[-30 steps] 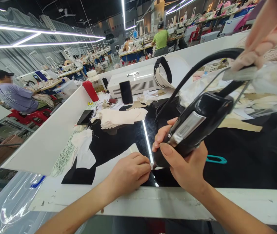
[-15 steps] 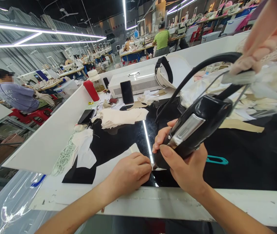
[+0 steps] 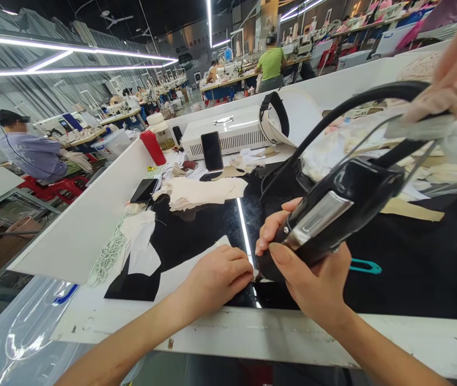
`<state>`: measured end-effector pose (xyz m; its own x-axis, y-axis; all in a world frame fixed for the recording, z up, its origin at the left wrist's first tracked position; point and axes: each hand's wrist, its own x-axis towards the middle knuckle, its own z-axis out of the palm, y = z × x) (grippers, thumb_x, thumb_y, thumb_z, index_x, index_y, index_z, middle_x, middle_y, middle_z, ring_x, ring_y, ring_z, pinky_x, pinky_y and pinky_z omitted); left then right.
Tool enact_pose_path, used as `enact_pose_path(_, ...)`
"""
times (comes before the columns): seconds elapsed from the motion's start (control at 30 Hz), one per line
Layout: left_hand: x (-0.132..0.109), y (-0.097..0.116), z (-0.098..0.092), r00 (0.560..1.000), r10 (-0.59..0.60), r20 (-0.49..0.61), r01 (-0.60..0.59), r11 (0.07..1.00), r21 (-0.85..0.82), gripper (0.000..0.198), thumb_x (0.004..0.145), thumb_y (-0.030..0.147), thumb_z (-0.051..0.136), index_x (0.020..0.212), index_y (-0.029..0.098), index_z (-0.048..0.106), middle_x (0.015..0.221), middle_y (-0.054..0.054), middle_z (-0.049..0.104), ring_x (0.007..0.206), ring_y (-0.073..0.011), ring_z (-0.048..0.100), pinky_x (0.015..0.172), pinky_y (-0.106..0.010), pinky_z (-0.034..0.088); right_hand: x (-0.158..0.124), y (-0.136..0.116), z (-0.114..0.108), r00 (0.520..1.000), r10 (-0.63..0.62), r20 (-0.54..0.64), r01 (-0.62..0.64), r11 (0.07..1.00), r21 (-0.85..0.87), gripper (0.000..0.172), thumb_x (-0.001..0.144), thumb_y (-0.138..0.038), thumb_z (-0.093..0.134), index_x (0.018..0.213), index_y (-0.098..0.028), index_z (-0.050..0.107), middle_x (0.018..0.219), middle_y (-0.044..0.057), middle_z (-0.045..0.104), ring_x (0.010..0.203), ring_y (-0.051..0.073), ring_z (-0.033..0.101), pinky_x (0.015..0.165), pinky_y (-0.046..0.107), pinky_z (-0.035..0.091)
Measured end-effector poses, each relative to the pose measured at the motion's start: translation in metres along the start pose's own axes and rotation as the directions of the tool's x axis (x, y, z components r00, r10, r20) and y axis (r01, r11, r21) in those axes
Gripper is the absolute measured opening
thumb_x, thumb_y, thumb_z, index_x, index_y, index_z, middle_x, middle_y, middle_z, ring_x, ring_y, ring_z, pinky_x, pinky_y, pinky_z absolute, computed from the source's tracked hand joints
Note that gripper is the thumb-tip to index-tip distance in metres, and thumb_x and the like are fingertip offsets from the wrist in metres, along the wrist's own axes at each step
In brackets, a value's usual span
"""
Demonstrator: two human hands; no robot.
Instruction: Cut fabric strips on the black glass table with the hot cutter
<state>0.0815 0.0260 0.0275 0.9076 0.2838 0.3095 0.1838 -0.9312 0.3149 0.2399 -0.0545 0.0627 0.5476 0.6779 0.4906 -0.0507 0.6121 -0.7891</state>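
Note:
My right hand (image 3: 307, 273) is wrapped round a black and silver corded hand tool (image 3: 333, 212), its tip pointing down at the glossy black table top (image 3: 405, 262). A thick black cable (image 3: 333, 112) arcs up from the tool to the upper right. My left hand (image 3: 217, 279) is curled, fingers pinched on a small white fabric piece (image 3: 261, 279) right at the tool's tip. A larger white sheet (image 3: 180, 271) lies under my left hand.
A pile of cream fabric pieces (image 3: 204, 192), a phone leaning on a white machine (image 3: 213, 151), a red bottle (image 3: 152, 147) and teal snips (image 3: 365, 266) lie on the table. A white side wall (image 3: 87, 220) bounds the left. Other people work at far benches.
Both hands hold their place at the fabric piece; the view has shifted slightly, and the tool sits a little higher and to the right.

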Motion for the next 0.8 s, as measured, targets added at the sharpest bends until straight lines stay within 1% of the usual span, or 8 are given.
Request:
enact_pose_path(0.1, -0.0007, -0.002, 0.0031, 1.0, -0.02, -0.012, 0.02, 1.0, 0.015, 0.023, 0.112, 0.025, 0.056, 0.096, 0.019, 0.071, 0.098, -0.004, 0.075, 0.087, -0.0192, 0.069, 0.082, -0.032, 0.053, -0.0005, -0.0001, 0.0005, 1.0, -0.004, -0.005, 0.004, 1.0, 0.008, 0.028, 0.087, -0.026, 0.083, 0.101, -0.029, 0.058, 0.083, -0.004, 0.065, 0.066, 0.016, 0.064, 0.064, 0.035, 0.059)
enact_pose_path(0.23, -0.0017, -0.0005, 0.0053, 0.999, -0.017, -0.05, 0.02, 0.999, 0.043, 0.022, 0.112, 0.026, 0.055, 0.097, 0.019, 0.07, 0.096, -0.004, 0.073, 0.085, -0.0192, 0.066, 0.078, -0.032, 0.053, -0.0014, 0.0, -0.0001, 1.0, 0.018, 0.002, -0.018, 1.0, 0.021, 0.03, 0.086, -0.026, 0.084, 0.103, -0.029, 0.058, 0.084, -0.004, 0.066, 0.067, 0.016, 0.065, 0.066, 0.035, 0.059)
enact_pose_path(0.37, -0.0029, 0.0037, 0.0058, 0.994, 0.01, -0.107, -0.003, 0.998, 0.068, 0.03, 0.115, 0.029, 0.048, 0.098, 0.019, 0.07, 0.093, -0.004, 0.071, 0.083, -0.0179, 0.065, 0.075, -0.029, 0.053, -0.0012, -0.0004, -0.001, 1.0, 0.021, 0.006, -0.021, 1.0, 0.019, 0.031, 0.087, -0.027, 0.084, 0.105, -0.03, 0.058, 0.084, -0.005, 0.065, 0.067, 0.016, 0.065, 0.065, 0.035, 0.059)
enact_pose_path(0.43, -0.0033, 0.0045, 0.0053, 0.995, 0.027, -0.094, -0.02, 0.997, 0.069, 0.032, 0.116, 0.03, 0.046, 0.099, 0.019, 0.07, 0.096, -0.005, 0.072, 0.085, -0.0177, 0.066, 0.077, -0.029, 0.054, -0.001, -0.001, -0.0012, 1.0, 0.022, 0.011, -0.022, 1.0, 0.019, 0.032, 0.087, -0.026, 0.083, 0.106, -0.03, 0.058, 0.084, -0.005, 0.065, 0.067, 0.016, 0.065, 0.065, 0.034, 0.059)
enact_pose_path(0.6, -0.0041, 0.0032, 0.003, 0.997, 0.073, -0.033, -0.071, 0.995, 0.075, 0.028, 0.116, 0.025, 0.046, 0.105, 0.018, 0.071, 0.103, -0.006, 0.076, 0.093, -0.0182, 0.07, 0.085, -0.031, 0.057, -0.0004, -0.0033, -0.0009, 1.0, 0.017, 0.016, -0.018, 0.999, 0.033, 0.033, 0.087, -0.025, 0.084, 0.109, -0.029, 0.059, 0.084, -0.005, 0.066, 0.067, 0.014, 0.064, 0.064, 0.032, 0.059)
enact_pose_path(0.7, -0.0043, 0.0032, 0.0028, 0.996, 0.088, -0.013, -0.086, 0.99, 0.113, 0.027, 0.116, 0.023, 0.047, 0.106, 0.018, 0.071, 0.104, -0.006, 0.077, 0.092, -0.0176, 0.07, 0.085, -0.031, 0.057, 0.0006, -0.005, -0.001, 1.0, 0.026, 0.013, -0.027, 0.998, 0.058, 0.035, 0.088, -0.026, 0.084, 0.112, -0.028, 0.059, 0.085, -0.005, 0.067, 0.068, 0.015, 0.064, 0.064, 0.032, 0.059)
enact_pose_path(0.8, -0.0043, 0.0045, 0.0034, 0.995, 0.099, -0.015, -0.096, 0.987, 0.126, 0.028, 0.116, 0.022, 0.046, 0.107, 0.017, 0.072, 0.101, -0.005, 0.077, 0.088, -0.0177, 0.069, 0.082, -0.031, 0.056, 0.0023, -0.0066, -0.0017, 1.0, 0.029, -0.005, -0.028, 0.996, 0.084, 0.04, 0.088, -0.025, 0.084, 0.119, -0.028, 0.059, 0.085, -0.005, 0.067, 0.068, 0.015, 0.063, 0.063, 0.033, 0.058)
